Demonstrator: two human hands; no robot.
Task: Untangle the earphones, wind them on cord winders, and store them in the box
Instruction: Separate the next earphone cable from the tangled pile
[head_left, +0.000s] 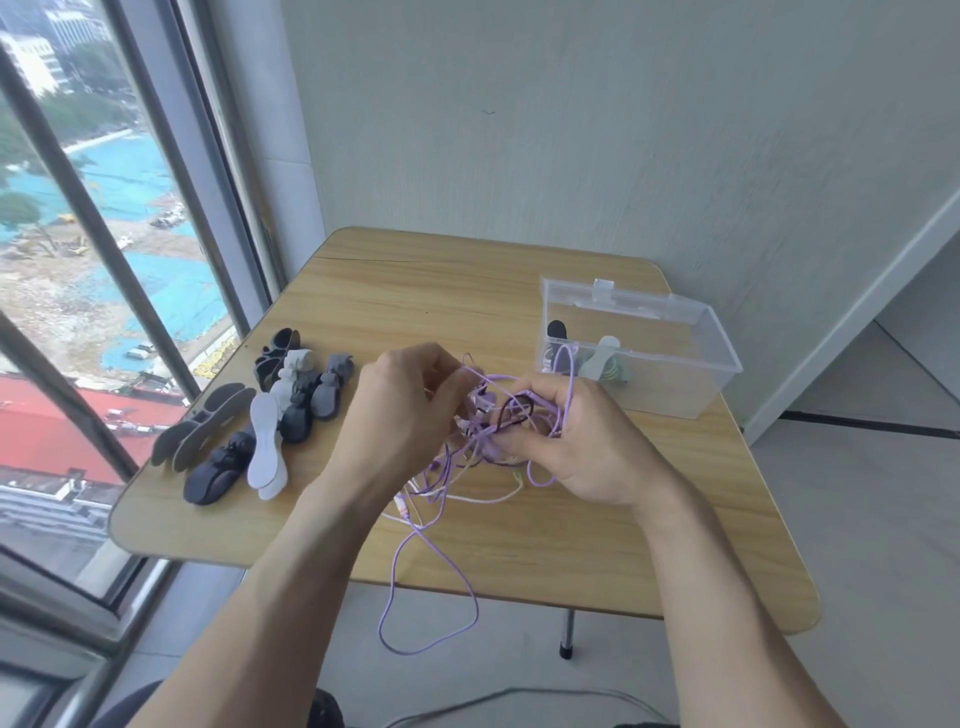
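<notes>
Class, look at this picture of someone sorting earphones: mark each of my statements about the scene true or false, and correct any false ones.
1. Both hands, left hand and right hand, hold the tangle of cords. True.
2. The clear box is empty. False: it holds wound earphones.
3. The spare cord winders lie to the person's left of the tangle. True.
4. A purple cord loop hangs over the table edge. True.
5. The box lid is shut. False: it is open.
</notes>
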